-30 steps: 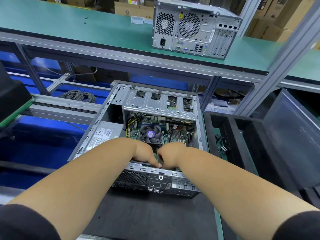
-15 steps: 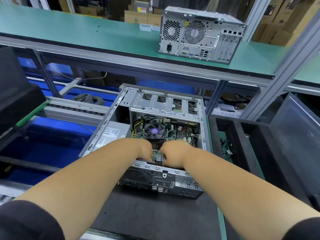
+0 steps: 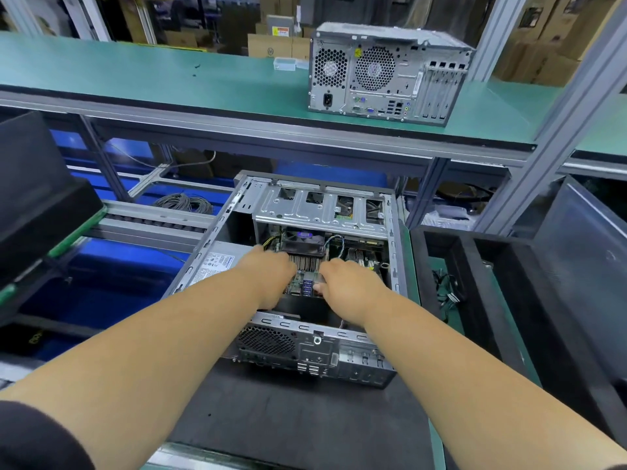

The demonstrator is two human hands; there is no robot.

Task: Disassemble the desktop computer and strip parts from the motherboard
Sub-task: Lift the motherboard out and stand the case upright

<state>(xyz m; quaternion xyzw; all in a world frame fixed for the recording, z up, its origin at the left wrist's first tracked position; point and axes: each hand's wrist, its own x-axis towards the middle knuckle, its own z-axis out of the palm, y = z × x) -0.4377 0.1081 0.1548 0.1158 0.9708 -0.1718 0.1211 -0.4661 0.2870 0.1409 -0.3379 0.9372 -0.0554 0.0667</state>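
An open desktop case (image 3: 315, 351) lies on a dark mat with its rear panel towards me. Inside it the green motherboard (image 3: 305, 284) is tilted, its near edge raised off the black case floor. The CPU cooler, a finned heat sink (image 3: 307, 263) under a black fan (image 3: 303, 244), sits on the board and leans away from me. My left hand (image 3: 271, 276) grips the board's near left edge and my right hand (image 3: 349, 283) grips its near right edge, thumb on top. Most of my fingers are hidden under the board.
A silver power supply (image 3: 217, 262) fills the case's left side and a metal drive cage (image 3: 319, 205) spans its far end. A second computer (image 3: 386, 69) stands on the green shelf above. Black bins (image 3: 475, 283) stand at the right, another black bin (image 3: 34, 198) at the left.
Both hands have gone deeper into the case and lifted the motherboard's near edge. The cooler now tilts away, so its fan shows edge-on instead of from above.
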